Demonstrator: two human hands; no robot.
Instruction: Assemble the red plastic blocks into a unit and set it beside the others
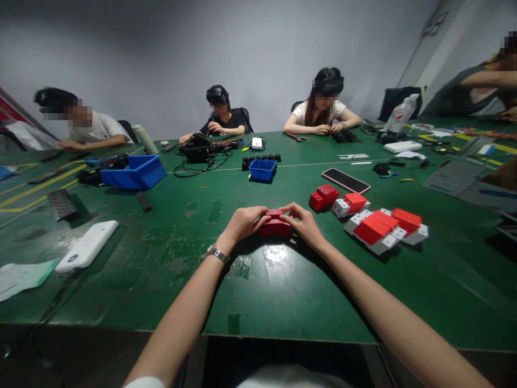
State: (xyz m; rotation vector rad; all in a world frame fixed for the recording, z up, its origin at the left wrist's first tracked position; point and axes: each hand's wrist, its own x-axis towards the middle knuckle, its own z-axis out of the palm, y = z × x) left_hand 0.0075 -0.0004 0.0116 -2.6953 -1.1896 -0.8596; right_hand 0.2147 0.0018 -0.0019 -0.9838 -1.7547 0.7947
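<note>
Both my hands meet over a red plastic block on the green table. My left hand, with a metal watch on its wrist, grips the block's left side with curled fingers. My right hand pinches its right side and top. To the right lie more red blocks and several red-and-white assembled units.
A phone lies beyond the blocks. A small blue bin with black parts stands further back, a large blue bin at left, a white device near left. Other people sit round the far and side edges.
</note>
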